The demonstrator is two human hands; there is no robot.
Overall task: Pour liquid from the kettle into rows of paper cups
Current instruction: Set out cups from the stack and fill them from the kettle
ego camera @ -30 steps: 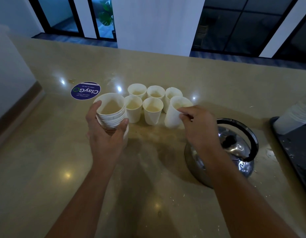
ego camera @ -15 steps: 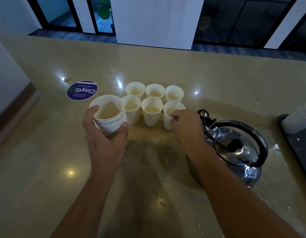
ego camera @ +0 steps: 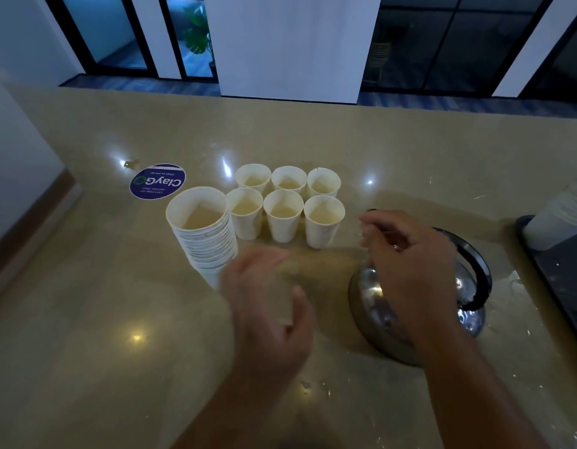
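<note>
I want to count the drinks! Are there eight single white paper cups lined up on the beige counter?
No, only six single white paper cups stand in two rows of three on the beige counter, beside a tall stack of nested paper cups.

Left hand (ego camera: 267, 306) relaxed; right hand (ego camera: 410, 270) loosely curled.

A round blue sticker (ego camera: 157, 181) on the bench (ego camera: 86, 319), near its far-left corner, reads "ClayGo", seen upside down; the smaller lines beneath are too small to read.
</note>
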